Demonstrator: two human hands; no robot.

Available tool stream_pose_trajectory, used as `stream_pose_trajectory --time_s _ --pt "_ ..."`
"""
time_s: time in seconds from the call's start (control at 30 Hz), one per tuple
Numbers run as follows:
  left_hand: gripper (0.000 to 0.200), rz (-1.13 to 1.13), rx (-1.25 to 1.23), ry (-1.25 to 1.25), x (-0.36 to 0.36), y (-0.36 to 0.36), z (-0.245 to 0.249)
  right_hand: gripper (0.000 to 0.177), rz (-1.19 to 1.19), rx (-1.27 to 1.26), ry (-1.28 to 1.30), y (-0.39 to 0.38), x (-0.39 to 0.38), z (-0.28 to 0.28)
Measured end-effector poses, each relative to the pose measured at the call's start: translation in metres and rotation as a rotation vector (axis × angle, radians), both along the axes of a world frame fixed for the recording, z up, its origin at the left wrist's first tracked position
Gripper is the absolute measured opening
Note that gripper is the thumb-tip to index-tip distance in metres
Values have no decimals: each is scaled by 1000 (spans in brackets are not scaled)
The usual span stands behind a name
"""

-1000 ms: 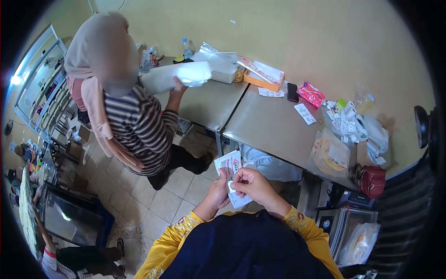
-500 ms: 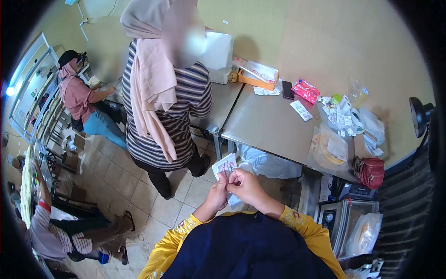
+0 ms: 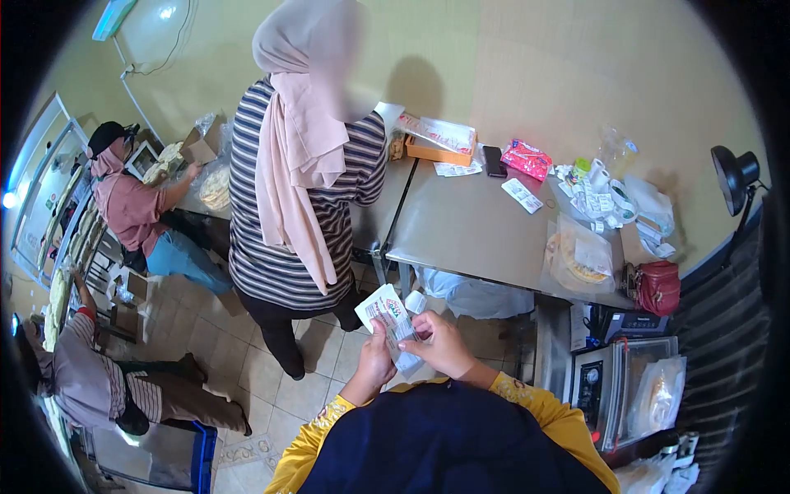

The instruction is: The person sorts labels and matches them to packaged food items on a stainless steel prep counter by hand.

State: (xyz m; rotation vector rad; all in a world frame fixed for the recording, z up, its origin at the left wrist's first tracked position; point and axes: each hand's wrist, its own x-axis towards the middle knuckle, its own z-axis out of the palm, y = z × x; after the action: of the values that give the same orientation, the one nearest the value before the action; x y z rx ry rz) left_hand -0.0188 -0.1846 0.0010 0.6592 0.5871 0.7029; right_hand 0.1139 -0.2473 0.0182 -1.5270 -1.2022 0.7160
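My left hand [image 3: 373, 362] grips a strip of white printed labels [image 3: 383, 310], thumb across its face. Red and green print shows on the upper label, and the strip's lower part hangs down between my hands. My right hand [image 3: 444, 349] is closed at the strip's right edge, its thumb and fingers pinched together there. A small white piece of paper [image 3: 415, 302] sticks out just above the right fingertips. Both hands are over the floor, in front of the metal table.
The metal table [image 3: 461, 218] holds an orange box [image 3: 442, 156], a phone [image 3: 494, 161], a pink packet [image 3: 527, 160], a label strip [image 3: 522, 196] and bagged flatbread [image 3: 578, 257]. A person in a striped top [image 3: 309, 198] stands ahead; two other people work at left.
My hands have moved slightly apart, and more of the label strip's printed face shows. The small white piece now appears above my right fingers. The person in stripes appears farther right.
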Motion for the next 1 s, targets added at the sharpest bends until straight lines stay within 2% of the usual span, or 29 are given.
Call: stream_pose_trajectory --time_s 0.13,0.27,0.3,0.43,0.53,1.0 --pt "65 -71 38 -104 3 5 11 25 36 -27 351 5 7 -21" --pt "65 -43 29 -82 14 11 0 14 101 -134 630 8 22 -25" --pt "64 -28 26 -76 16 13 -5 14 106 -167 724 9 25 -24" --pt "64 -30 -13 100 21 28 -16 17 141 -198 841 27 41 -44" --pt "63 62 0 135 36 45 -10 18 155 -253 844 54 55 -42" --pt "60 266 135 157 100 122 -1 17 468 -192 641 175 133 -50"
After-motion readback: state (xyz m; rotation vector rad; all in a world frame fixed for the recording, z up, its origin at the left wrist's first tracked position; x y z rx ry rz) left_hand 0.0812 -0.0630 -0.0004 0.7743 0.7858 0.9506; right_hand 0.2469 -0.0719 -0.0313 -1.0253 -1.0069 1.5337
